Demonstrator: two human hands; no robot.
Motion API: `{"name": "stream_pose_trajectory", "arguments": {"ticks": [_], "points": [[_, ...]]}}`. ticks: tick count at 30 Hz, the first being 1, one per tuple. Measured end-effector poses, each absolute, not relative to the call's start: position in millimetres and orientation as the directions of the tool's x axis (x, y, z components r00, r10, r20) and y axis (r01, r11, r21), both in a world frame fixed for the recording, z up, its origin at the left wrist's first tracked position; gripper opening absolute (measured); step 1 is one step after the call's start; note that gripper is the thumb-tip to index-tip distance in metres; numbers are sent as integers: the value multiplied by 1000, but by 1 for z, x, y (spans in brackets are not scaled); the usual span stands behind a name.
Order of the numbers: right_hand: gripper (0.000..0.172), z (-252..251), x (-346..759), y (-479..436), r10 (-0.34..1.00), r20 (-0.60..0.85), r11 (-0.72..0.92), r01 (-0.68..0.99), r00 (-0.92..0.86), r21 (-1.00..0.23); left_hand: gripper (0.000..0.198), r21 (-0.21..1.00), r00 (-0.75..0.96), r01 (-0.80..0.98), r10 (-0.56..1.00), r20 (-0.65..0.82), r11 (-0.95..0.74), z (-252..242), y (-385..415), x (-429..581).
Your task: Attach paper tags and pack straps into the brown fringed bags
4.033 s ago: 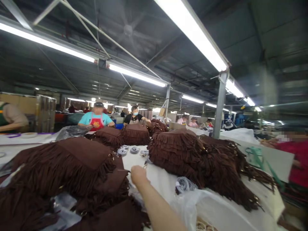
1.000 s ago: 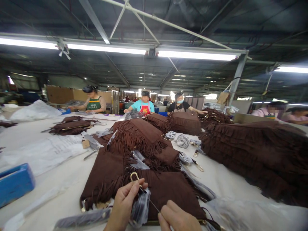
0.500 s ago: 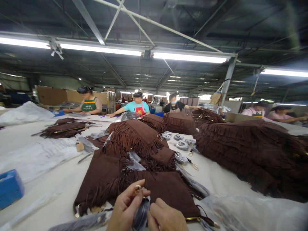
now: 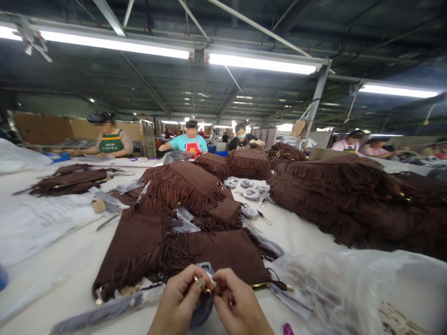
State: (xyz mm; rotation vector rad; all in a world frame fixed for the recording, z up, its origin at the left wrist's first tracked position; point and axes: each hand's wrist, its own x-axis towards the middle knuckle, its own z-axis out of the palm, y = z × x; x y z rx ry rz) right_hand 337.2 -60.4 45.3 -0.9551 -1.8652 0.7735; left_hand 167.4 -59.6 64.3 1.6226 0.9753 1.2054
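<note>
Low in the middle of the view, my left hand (image 4: 181,295) pinches the gold metal clasp of a coiled bag strap (image 4: 202,312). The strap looks dark through a clear plastic wrap. Beside it, my right hand (image 4: 239,300) has its fingers closed on the strap's upper part, close to the clasp; its fingertips are partly hidden. Just beyond both hands lies a brown fringed bag (image 4: 223,253) with a gold zip along its near edge. A plastic-wrapped strap (image 4: 101,312) lies on the table left of my left hand.
More fringed bags (image 4: 185,181) are piled ahead, with a large heap (image 4: 324,200) at the right. Several coiled wrapped straps (image 4: 250,194) lie between them. Clear plastic bags (image 4: 349,284) cover the right front. Co-workers (image 4: 192,142) stand across the white table (image 4: 70,260).
My right hand has come closer to my left, up beside the clasp. The strap's loop now shows above the fingers. The view has shifted right and down. A co-worker's outstretched arm has drawn in.
</note>
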Motion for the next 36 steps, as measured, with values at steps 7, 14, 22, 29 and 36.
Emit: {"name": "stream_pose_trajectory", "arguments": {"ticks": [7, 14, 22, 29, 36], "points": [[26, 54, 333, -60, 697, 665, 717, 255, -269, -648, 42, 940, 241, 91, 923, 299, -328, 61, -60, 172], [15, 61, 341, -57, 773, 618, 631, 69, -145, -773, 31, 935, 386, 143, 888, 250, -325, 72, -70, 173], [31, 90, 410, -69, 903, 271, 227, -164, -333, -960, 20, 668, 370, 550, 863, 344, -502, 76, -52, 145], [35, 92, 406, -75, 850, 77, 16, -119, -521, -993, 20, 442, 454, 766, 879, 142, -467, 49, -29, 141], [15, 93, 387, -62, 821, 235, 448, 331, -521, -831, 28, 581, 340, 716, 920, 195, -387, 66, 6, 133]]}}
